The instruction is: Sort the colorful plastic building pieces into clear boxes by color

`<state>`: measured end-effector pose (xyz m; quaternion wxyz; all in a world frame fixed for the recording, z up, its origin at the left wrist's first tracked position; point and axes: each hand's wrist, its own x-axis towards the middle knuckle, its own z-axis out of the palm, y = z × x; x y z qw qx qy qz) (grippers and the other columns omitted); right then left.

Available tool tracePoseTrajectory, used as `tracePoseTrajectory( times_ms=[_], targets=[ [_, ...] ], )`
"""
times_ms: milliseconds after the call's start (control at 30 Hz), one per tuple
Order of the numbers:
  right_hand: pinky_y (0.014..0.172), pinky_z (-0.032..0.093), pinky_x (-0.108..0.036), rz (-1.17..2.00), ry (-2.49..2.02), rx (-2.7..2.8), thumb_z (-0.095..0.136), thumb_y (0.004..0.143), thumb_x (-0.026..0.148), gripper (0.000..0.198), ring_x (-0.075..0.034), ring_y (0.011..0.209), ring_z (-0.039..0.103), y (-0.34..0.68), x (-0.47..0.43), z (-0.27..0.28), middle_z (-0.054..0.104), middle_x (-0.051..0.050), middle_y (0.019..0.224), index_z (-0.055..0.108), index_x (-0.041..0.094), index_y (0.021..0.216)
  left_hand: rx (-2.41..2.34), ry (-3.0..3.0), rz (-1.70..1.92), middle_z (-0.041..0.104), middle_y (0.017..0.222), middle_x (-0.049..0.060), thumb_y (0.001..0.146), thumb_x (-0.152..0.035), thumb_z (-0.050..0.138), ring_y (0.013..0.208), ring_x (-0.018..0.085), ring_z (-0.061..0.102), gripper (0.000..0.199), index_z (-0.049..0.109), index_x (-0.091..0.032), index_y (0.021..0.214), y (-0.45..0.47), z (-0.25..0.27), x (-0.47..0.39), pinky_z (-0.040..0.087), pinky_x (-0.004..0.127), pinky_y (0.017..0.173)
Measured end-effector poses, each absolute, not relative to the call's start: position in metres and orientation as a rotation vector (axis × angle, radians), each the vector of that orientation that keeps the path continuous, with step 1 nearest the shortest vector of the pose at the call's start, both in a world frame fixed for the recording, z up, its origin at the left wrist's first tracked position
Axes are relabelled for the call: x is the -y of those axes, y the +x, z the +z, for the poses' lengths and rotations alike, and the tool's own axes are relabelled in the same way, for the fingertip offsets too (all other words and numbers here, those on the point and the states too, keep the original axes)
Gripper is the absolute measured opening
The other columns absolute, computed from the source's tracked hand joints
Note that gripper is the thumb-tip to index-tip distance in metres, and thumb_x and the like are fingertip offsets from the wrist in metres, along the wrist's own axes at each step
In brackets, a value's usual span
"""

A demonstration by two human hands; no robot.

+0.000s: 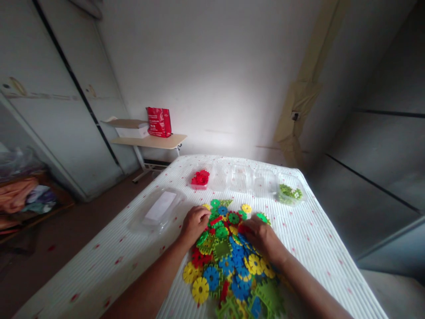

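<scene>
A heap of plastic snowflake-disc building pieces (237, 252) in blue, yellow, green and red lies in front of me. Square green pieces with notched edges (222, 249) are mixed in. My left hand (195, 225) rests at the heap's upper left side, fingers curled together; whatever they may hold is hidden. On the other side my right hand (264, 235) reaches into the heap, its fingers closed at a red piece (244, 228) that is partly covered by them. Behind the heap, one clear plastic box holds red pieces (200, 177) and another holds light green pieces (290, 192).
Between the filled boxes stand several clear boxes (240, 179). A clear lid or tray with a white rectangle (160, 206) lies to the left. A patterned cloth (318, 248) covers the table. Beyond, a small side table (156, 141) bears a red bag (159, 122) and a carton (133, 129).
</scene>
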<state>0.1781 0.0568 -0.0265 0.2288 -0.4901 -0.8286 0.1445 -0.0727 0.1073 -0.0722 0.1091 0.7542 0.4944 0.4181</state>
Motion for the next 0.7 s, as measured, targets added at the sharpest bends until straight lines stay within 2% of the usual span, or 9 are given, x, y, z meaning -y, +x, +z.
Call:
tracePoseTrajectory(
  times_ms=[100,233,300,500,700],
  targets=[
    [0.066,0.044,-0.025,0.377,-1.378,2.269,0.044,0.085,0.027,0.021,-0.015,0.072,0.055,0.178,-0.058,-0.029,0.055,-0.006,0.082,0.063,0.018,0.089,-1.457,2.215,1.228,0.067,0.081,0.003,0.073,-0.013,0.049,0.082,0.015,0.059,0.018,0.066,-0.019,0.075,-0.072,-0.072,-0.107,0.047,0.028,0.078],
    [0.069,0.046,-0.027,0.368,-1.382,2.275,0.044,0.085,0.028,0.032,-0.016,0.076,0.058,0.179,-0.058,-0.032,0.057,-0.009,0.093,0.058,0.020,0.112,-1.457,2.210,1.230,0.066,0.081,0.003,0.073,-0.013,0.049,0.082,0.015,0.059,0.018,0.066,-0.019,0.075,-0.072,-0.072,-0.107,0.048,0.028,0.078],
    [0.069,0.046,-0.028,0.356,-1.391,2.298,0.043,0.085,0.029,0.035,-0.017,0.077,0.058,0.179,-0.058,-0.032,0.058,-0.009,0.094,0.056,0.021,0.117,-1.457,2.215,1.222,0.066,0.081,0.003,0.073,-0.013,0.049,0.081,0.015,0.059,0.018,0.066,-0.019,0.075,-0.073,-0.072,-0.107,0.048,0.028,0.078],
    [0.064,0.043,-0.024,0.340,-1.347,2.338,0.040,0.087,0.030,0.028,-0.015,0.073,0.056,0.176,-0.055,-0.023,0.058,-0.007,0.084,0.063,0.022,0.103,-1.464,2.223,1.221,0.066,0.082,0.003,0.074,-0.013,0.049,0.082,0.016,0.059,0.018,0.066,-0.020,0.075,-0.073,-0.074,-0.108,0.048,0.028,0.078],
    [0.063,0.039,-0.023,0.361,-1.374,2.342,0.043,0.085,0.026,0.020,-0.013,0.071,0.053,0.175,-0.053,-0.017,0.056,-0.005,0.080,0.061,0.018,0.088,-1.470,2.234,1.212,0.066,0.082,0.003,0.073,-0.012,0.050,0.082,0.016,0.059,0.018,0.066,-0.019,0.075,-0.073,-0.074,-0.108,0.047,0.028,0.078]
  ],
)
